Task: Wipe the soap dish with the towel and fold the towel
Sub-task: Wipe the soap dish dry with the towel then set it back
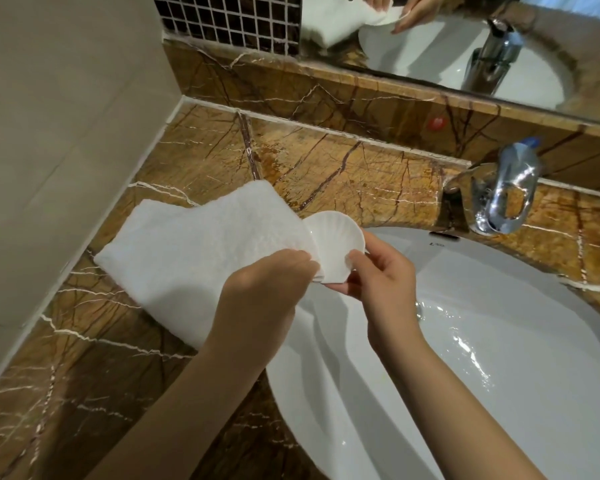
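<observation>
A white shell-shaped soap dish (336, 242) is held above the sink's left rim. My right hand (378, 271) grips its lower right edge with thumb and fingers. A white towel (201, 251) lies partly on the marble counter, its right end lifted against the dish. My left hand (260, 292) pinches that end of the towel and presses it onto the dish's left side. The part of the dish under the towel is hidden.
A white oval sink (499, 358) fills the lower right, with wet streaks in its bowl. A chrome faucet (499, 199) stands behind it. The brown marble counter (84, 393) meets a beige wall on the left. A mirror (465, 46) runs along the back.
</observation>
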`<state>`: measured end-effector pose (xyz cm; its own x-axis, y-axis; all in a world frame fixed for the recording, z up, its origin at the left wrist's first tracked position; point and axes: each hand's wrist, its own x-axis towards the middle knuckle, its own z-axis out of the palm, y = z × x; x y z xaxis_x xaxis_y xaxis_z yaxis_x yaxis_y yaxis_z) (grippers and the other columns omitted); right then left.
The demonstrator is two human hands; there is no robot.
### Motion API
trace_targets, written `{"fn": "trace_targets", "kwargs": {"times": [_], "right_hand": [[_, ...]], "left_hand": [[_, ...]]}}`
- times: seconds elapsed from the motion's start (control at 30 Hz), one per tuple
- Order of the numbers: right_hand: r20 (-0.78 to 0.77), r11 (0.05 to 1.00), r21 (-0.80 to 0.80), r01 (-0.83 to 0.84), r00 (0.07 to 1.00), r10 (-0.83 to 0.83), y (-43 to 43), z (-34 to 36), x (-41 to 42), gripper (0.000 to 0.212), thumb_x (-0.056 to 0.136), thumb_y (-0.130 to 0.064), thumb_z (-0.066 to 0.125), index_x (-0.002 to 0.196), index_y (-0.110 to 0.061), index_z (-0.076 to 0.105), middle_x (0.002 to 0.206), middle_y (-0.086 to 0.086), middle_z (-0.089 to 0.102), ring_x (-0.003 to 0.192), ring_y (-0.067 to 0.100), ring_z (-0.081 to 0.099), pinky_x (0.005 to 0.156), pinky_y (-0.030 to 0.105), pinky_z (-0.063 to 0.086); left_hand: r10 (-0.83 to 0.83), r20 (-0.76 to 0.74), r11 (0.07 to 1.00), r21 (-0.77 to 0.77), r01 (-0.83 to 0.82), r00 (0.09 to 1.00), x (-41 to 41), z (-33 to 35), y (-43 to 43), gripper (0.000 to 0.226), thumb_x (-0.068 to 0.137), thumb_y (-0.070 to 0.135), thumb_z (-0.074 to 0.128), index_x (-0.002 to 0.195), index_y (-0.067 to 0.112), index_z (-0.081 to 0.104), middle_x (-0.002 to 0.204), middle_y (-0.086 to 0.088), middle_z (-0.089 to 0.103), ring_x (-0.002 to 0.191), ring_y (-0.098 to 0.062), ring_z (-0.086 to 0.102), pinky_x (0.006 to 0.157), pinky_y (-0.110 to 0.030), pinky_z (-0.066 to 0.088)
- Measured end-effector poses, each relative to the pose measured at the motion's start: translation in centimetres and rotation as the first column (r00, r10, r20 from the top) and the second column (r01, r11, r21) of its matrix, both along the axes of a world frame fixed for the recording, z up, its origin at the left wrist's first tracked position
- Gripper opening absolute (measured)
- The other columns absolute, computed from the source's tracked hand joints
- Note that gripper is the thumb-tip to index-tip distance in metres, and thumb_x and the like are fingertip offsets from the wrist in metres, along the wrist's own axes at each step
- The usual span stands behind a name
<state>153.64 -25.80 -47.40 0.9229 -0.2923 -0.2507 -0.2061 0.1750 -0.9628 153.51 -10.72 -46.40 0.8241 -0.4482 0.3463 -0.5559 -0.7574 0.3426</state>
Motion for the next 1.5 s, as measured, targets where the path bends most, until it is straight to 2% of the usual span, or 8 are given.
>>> {"fn": "trace_targets", "kwargs": {"times": [0.17,0.43,0.7,0.8,0.93,1.07,1.2,1.5], "right_hand": [[0.078,0.997,-0.018,0.078,0.994,-0.076,-1.7,1.5,0.3,0.042,0.089,0.001,0.041,0.122,-0.014,0.063,0.107,0.014,0.067,0.089,0.024,0.066,0.058,0.028,0.057],[0.108,0.961,0.069,-0.268,0.96,0.26,2.2,4.6,2.0,0.039,0.092,0.002,0.041,0.115,-0.016,0.066,0.092,0.004,0.069,0.072,0.008,0.068,0.054,0.024,0.055],[0.072,0.792,0.319,-0.521,0.846,0.528,3.0,3.2,3.3,0.074,0.063,-0.003,0.04,0.133,-0.024,0.054,0.125,-0.003,0.065,0.064,0.023,0.069,0.062,0.032,0.06],[0.013,0.756,-0.09,-0.648,0.758,0.652,3.4,2.5,3.2,0.06,0.071,0.004,0.058,0.116,-0.035,0.062,0.116,-0.012,0.064,0.067,0.015,0.065,0.059,0.026,0.054],[-0.088,0.337,-0.839,-0.427,0.718,0.691,3.4,1.7,2.9,0.019,0.076,-0.032,0.07,0.088,-0.017,0.072,0.096,0.0,0.063,0.088,0.019,0.05,0.072,0.038,0.046],[0.159,0.566,-0.716,-0.408,0.693,0.703,0.3,3.8,1.1,0.021,0.079,-0.033,0.059,0.075,-0.015,0.067,0.078,0.0,0.062,0.079,0.017,0.053,0.071,0.033,0.042],[0.245,0.86,-0.417,-0.294,0.875,0.418,-4.4,7.0,-0.5,0.018,0.067,-0.036,0.054,0.073,-0.04,0.07,0.065,-0.021,0.066,0.056,-0.003,0.056,0.051,0.01,0.043],[0.243,0.533,-0.836,0.129,0.958,0.15,-5.4,9.8,-1.2,0.023,0.069,-0.022,0.065,0.085,-0.036,0.055,0.08,-0.015,0.059,0.072,0.009,0.052,0.062,0.019,0.041]], "left_hand": [[0.208,-0.116,0.871,-0.43,-0.238,0.971,0.7,0.9,1.2,0.026,0.085,-0.009,0.051,0.095,0.005,0.071,0.092,-0.002,0.071,0.079,0.002,0.062,0.077,-0.01,0.047],[-0.084,-0.735,0.194,-0.675,-0.712,0.673,2.3,3.0,1.1,0.043,0.091,0.03,0.036,0.074,0.034,0.075,0.075,0.01,0.075,0.071,-0.006,0.069,0.057,-0.02,0.054],[-0.038,-0.806,0.215,-0.584,-0.783,0.591,2.0,2.5,2.7,0.033,0.092,0.028,0.05,0.119,0.012,0.061,0.109,-0.006,0.07,0.101,-0.023,0.065,0.073,-0.029,0.054],[-0.084,-0.819,0.212,-0.571,-0.793,0.567,1.7,2.7,3.2,0.045,0.086,0.035,0.053,0.123,0.011,0.058,0.116,-0.009,0.067,0.107,-0.027,0.061,0.084,-0.038,0.052],[-0.12,-0.828,0.122,-0.559,-0.82,0.547,1.8,3.3,3.3,0.036,0.093,0.029,0.048,0.12,0.009,0.06,0.11,-0.011,0.07,0.103,-0.03,0.065,0.089,-0.045,0.051],[-0.274,-0.795,-0.079,-0.542,-0.837,0.541,2.1,3.8,3.9,0.04,0.091,0.024,0.05,0.126,0.005,0.05,0.119,-0.021,0.063,0.107,-0.04,0.062,0.09,-0.058,0.049],[-0.235,-0.799,-0.02,-0.566,-0.824,0.554,2.3,3.7,4.6,0.022,0.094,0.016,0.047,0.114,0.008,0.055,0.102,-0.015,0.07,0.09,-0.032,0.07,0.07,-0.052,0.058],[-0.366,-0.799,0.265,-0.581,-0.769,0.477,1.2,3.0,1.3,0.027,0.089,0.005,0.047,0.091,0.028,0.058,0.105,-0.009,0.062,0.094,-0.027,0.065,0.062,-0.033,0.058]]}}
